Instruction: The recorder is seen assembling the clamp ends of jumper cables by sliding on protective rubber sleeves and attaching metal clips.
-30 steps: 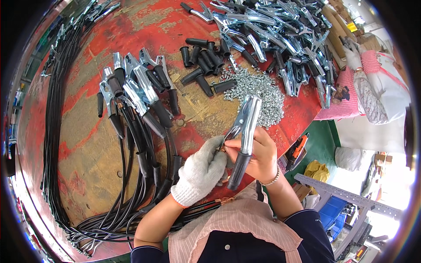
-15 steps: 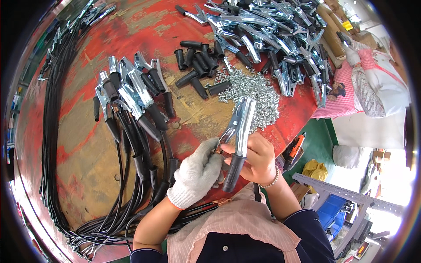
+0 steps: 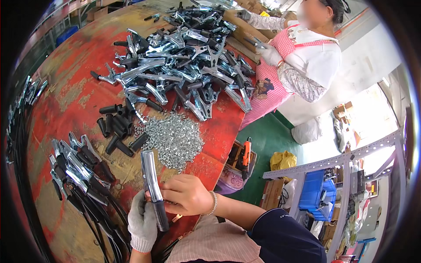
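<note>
A spring clamp point(image 3: 149, 173) with shiny metal jaws and a black sleeve on its handle stands nearly upright before me. My left hand point(image 3: 142, 222), in a white knitted glove, closes round its lower part. Bare, with a beaded bracelet, my right hand point(image 3: 187, 195) has its fingers curled against the clamp's right side, and its fingertips are partly hidden. A bit of copper shows between the hands by the clamp. Beyond lies a heap of small metal nuts or screws point(image 3: 173, 139), beside loose black sleeves point(image 3: 117, 125).
A large pile of clamps point(image 3: 188, 65) covers the table's far part. Clamps fitted to black cables point(image 3: 81, 164) lie at left. At the far right edge a co-worker in a pink checked apron point(image 3: 283, 44) holds a clamp. A shelf rack point(image 3: 324, 165) stands to my right.
My view has swung right, so the table sits further left and the co-worker shows. The clamp stays in my hands, and my right fingers are now more curled beside it.
</note>
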### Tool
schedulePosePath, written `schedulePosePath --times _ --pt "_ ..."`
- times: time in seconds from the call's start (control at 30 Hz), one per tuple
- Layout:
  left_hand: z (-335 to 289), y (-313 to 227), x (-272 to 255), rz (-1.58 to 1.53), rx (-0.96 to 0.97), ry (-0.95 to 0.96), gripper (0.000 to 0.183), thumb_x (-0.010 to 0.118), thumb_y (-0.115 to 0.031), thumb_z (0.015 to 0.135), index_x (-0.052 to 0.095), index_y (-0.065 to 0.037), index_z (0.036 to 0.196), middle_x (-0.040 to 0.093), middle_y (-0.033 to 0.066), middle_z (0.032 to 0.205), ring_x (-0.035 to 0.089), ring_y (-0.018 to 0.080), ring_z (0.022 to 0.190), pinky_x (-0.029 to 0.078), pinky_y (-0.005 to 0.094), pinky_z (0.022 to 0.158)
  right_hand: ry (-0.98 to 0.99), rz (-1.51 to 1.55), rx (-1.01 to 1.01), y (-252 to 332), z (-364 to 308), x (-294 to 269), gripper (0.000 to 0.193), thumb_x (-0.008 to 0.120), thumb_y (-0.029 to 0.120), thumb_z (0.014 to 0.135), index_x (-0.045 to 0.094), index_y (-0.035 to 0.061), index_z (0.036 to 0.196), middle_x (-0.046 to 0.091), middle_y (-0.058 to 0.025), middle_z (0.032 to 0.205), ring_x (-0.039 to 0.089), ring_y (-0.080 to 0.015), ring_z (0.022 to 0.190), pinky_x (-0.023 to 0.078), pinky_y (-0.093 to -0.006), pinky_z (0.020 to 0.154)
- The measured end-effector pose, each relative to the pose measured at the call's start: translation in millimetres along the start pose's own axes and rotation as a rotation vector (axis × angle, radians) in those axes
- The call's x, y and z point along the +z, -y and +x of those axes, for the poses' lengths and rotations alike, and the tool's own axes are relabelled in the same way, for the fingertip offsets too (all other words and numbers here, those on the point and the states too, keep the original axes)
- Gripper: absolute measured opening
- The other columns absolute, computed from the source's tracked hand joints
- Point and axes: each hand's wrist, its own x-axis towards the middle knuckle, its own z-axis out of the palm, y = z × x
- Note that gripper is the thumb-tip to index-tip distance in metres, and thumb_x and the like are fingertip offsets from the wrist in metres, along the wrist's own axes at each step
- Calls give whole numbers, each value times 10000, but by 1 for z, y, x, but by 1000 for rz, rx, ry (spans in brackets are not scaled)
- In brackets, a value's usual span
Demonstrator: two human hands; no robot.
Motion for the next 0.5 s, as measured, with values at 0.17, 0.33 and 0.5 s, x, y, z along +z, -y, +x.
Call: schedulePosePath --times 0.17,0.33,0.5 --pt "-4 2 -4 4 17 -20 284 426 -100 1011 485 -19 1276 602 41 826 586 104 565 497 235 484 21 47 23 2 -2 4 181 733 213 767 605 90 803 544 -38 812 580 -229 739 470 -350 619" --pt "-6 -15 -4 -66 -94 -20 292 436 -28 977 521 19 1252 628 67 961 577 84 782 487 227 681 39 88 7 -3 -8 4 159 739 195 783 629 94 839 547 -47 782 587 -233 723 473 -351 602" --pt "-6 -12 -55 424 459 -379 438 384 -67 993 371 -33 1429 620 93 793 591 128 632 480 247 531 -20 -22 85 -30 -19 -15 147 740 182 812 686 94 917 594 -67 785 598 -236 660 485 -355 577"
